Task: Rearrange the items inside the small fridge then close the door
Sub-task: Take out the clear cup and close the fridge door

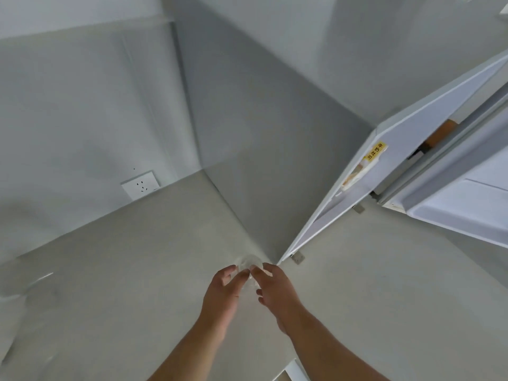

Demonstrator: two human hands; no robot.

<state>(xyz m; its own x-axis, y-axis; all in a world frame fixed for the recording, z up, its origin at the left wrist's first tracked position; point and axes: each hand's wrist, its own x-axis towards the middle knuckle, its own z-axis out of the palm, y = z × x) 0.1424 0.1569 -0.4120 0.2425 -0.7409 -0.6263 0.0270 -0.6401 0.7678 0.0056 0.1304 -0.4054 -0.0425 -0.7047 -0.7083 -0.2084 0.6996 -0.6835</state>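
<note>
Nearest, both hands meet over a small clear object [247,266] that rests on or just above the pale floor [137,270]. The left hand [224,291] curls its fingers round the object's near side, and the right hand [275,288] pinches its top edge with thumb and forefinger, so the two together hold it; it is too blurred and transparent to say whether it is a cup, a bag or a wrapper. It lies just beside the bottom corner of the fridge door [354,171], probably because it was taken out to make room, or is about to go in.

Beyond the hands the door stands wide open, swung back toward the wall. A packet with a yellow label [365,163] sits in the door's shelf, and further in from the door something brown [442,133] shows at the cabinet's edge. Well apart from the door, to its left, a wall socket [140,185] sits low on the wall. The door is not yet closed.
</note>
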